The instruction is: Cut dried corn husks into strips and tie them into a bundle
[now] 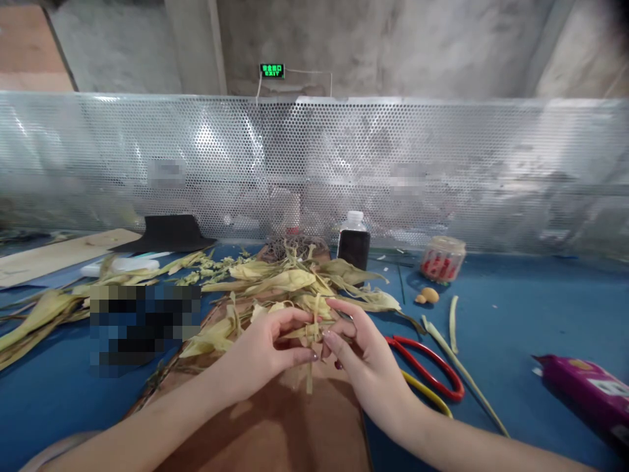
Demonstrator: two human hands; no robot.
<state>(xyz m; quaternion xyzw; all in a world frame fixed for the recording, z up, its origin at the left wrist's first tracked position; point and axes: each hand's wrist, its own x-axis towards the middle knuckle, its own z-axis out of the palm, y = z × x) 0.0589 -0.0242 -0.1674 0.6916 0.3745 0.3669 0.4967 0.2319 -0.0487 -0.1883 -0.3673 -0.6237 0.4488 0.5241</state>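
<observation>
Between my hands is a small woven piece of pale dried husk strips (311, 333), with one strip hanging down below it. My left hand (272, 347) pinches its left side between thumb and fingers. On the other side, my right hand (354, 337) grips the piece near its edge, the index finger raised along an upright strip. Right behind the hands lies a loose heap of dried corn husks (280, 282), spread over a brown board (265, 426). My fingers partly hide the weave.
Red-handled scissors or pliers (432, 367) lie right of the board, near long pale stalks (466, 380). Farther off stand a jar with red markings (443, 259) and a bottle (354, 226) behind a dark phone-like slab (354, 249). A purple packet (584, 393) lies far right; a perforated metal screen (314, 157) closes the back.
</observation>
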